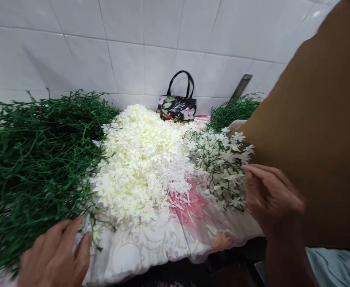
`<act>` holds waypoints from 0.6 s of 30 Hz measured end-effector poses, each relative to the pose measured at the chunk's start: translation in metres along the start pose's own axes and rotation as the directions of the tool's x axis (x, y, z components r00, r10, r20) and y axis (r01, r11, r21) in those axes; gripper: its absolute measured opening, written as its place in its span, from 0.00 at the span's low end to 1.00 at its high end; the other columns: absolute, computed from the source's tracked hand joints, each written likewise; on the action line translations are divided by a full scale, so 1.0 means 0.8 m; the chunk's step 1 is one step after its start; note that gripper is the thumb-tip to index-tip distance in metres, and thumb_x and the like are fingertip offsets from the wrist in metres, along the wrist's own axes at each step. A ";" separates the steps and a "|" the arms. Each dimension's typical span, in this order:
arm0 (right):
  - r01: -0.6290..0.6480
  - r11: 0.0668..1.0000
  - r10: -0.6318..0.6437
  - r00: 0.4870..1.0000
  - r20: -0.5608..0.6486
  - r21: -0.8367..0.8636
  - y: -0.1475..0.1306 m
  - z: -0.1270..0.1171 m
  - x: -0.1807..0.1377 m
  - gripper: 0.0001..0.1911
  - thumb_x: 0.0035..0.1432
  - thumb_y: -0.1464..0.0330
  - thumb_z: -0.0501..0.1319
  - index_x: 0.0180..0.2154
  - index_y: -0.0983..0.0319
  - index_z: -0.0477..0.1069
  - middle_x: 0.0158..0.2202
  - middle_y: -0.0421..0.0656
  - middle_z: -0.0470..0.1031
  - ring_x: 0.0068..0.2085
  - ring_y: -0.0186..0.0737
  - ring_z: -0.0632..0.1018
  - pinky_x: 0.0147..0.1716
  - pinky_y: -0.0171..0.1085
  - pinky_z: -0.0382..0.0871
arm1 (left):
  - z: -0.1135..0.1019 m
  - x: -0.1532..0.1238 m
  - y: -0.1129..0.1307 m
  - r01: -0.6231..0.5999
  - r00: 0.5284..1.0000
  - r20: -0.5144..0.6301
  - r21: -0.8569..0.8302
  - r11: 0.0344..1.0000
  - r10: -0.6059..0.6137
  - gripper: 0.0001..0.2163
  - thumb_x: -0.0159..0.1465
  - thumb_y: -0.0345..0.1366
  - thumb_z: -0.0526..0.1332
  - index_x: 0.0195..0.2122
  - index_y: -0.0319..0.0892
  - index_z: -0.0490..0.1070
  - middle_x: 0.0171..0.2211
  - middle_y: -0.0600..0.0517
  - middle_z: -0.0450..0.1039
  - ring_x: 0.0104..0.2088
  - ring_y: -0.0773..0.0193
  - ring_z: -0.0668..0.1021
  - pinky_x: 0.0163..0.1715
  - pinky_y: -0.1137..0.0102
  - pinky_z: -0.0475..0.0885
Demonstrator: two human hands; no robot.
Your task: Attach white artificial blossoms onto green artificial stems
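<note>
My left hand (pixel 58 253) is at the front left, thumb and fingers closed on a green artificial flower stem (pixel 103 224). A pale blossom (pixel 96 234) is on it, and something whitish shows between thumb and forefinger. On the right, my right hand (pixel 272 195) has its thumb and forefinger pinched together; what lies between them is too small to make out. Its fingertips reach the edge of a bunch of green stems with white flowers (pixel 222 159). Between the hands lie a heap of loose cream blossoms (pixel 135 159) and small white plastic pieces (pixel 175 175).
A big pile of bare green stems (pixel 40 159) covers the left side, with a smaller bunch (pixel 236 109) at the back right. A black floral handbag (pixel 177 108) stands by the tiled wall (pixel 127 63). A brown board (pixel 318 139) rises on the right. Patterned cloth (pixel 151 249) covers the table.
</note>
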State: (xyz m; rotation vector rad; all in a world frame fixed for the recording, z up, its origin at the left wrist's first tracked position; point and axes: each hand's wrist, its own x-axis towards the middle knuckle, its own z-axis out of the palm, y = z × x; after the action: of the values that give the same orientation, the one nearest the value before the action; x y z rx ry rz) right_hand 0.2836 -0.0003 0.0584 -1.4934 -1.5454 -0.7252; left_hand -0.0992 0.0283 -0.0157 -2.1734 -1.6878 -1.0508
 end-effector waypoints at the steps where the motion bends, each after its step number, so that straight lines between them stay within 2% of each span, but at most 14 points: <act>1: 0.031 0.999 -0.032 0.999 0.022 0.041 -0.011 0.002 -0.005 0.11 0.54 0.78 0.58 0.39 0.60 0.72 0.35 0.47 0.75 0.36 0.43 0.76 0.39 0.43 0.70 | 0.000 0.002 0.003 -0.055 0.998 0.006 0.097 0.994 0.055 0.08 0.55 0.31 0.59 0.37 0.43 0.74 0.31 0.46 0.73 0.31 0.53 0.73 0.35 0.61 0.67; 4: 0.146 0.969 -0.170 0.979 0.112 0.198 -0.043 0.013 -0.019 0.13 0.54 0.79 0.58 0.39 0.59 0.71 0.33 0.44 0.74 0.34 0.40 0.75 0.36 0.40 0.70 | 0.000 0.005 0.016 -0.147 0.987 -0.053 0.080 0.986 0.152 0.07 0.57 0.26 0.56 0.32 0.40 0.73 0.25 0.48 0.71 0.28 0.59 0.74 0.35 0.66 0.69; 7: 0.231 0.911 -0.306 0.935 0.182 0.342 -0.068 0.029 -0.033 0.10 0.54 0.79 0.58 0.38 0.62 0.71 0.32 0.44 0.75 0.33 0.39 0.76 0.36 0.38 0.70 | -0.005 0.004 0.025 -0.056 0.986 -0.157 -0.010 0.998 0.053 0.09 0.59 0.24 0.54 0.33 0.38 0.73 0.26 0.49 0.72 0.28 0.63 0.75 0.33 0.70 0.70; 10: 0.277 0.852 -0.393 0.899 0.194 0.443 -0.090 0.041 -0.043 0.09 0.54 0.80 0.59 0.38 0.65 0.71 0.32 0.46 0.75 0.33 0.39 0.76 0.39 0.39 0.69 | -0.014 -0.002 0.030 0.035 0.996 -0.077 -0.128 0.991 -0.045 0.13 0.60 0.23 0.51 0.38 0.38 0.74 0.31 0.47 0.74 0.34 0.62 0.76 0.34 0.69 0.71; 14: 0.278 0.792 -0.445 0.872 0.203 0.543 -0.120 0.049 -0.044 0.07 0.56 0.78 0.58 0.37 0.67 0.72 0.32 0.47 0.76 0.34 0.38 0.75 0.40 0.38 0.67 | -0.016 -0.009 0.040 0.050 0.994 -0.079 -0.311 0.949 -0.079 0.17 0.60 0.21 0.49 0.42 0.43 0.72 0.32 0.50 0.75 0.35 0.63 0.76 0.39 0.65 0.71; 16: 0.273 0.751 -0.477 0.854 0.208 0.602 -0.134 0.052 -0.043 0.07 0.57 0.78 0.57 0.37 0.67 0.72 0.31 0.47 0.76 0.34 0.38 0.74 0.41 0.38 0.67 | -0.014 -0.007 0.045 0.109 0.979 -0.101 -0.473 0.874 -0.177 0.19 0.62 0.21 0.49 0.49 0.45 0.68 0.35 0.51 0.76 0.32 0.66 0.76 0.38 0.66 0.72; 18: 0.259 0.708 -0.504 0.837 0.213 0.657 -0.146 0.055 -0.043 0.07 0.57 0.78 0.57 0.38 0.68 0.72 0.32 0.47 0.76 0.35 0.39 0.74 0.42 0.39 0.67 | -0.015 0.000 0.050 0.152 0.949 -0.099 -0.684 0.713 -0.298 0.22 0.63 0.23 0.50 0.57 0.47 0.58 0.36 0.51 0.77 0.28 0.68 0.76 0.34 0.68 0.73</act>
State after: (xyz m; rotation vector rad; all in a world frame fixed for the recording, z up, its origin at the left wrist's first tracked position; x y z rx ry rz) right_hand 0.1590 0.0069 0.0247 -0.8371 -2.1768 -0.1012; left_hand -0.0681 0.0087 0.0038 -2.1195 -1.6723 -2.1643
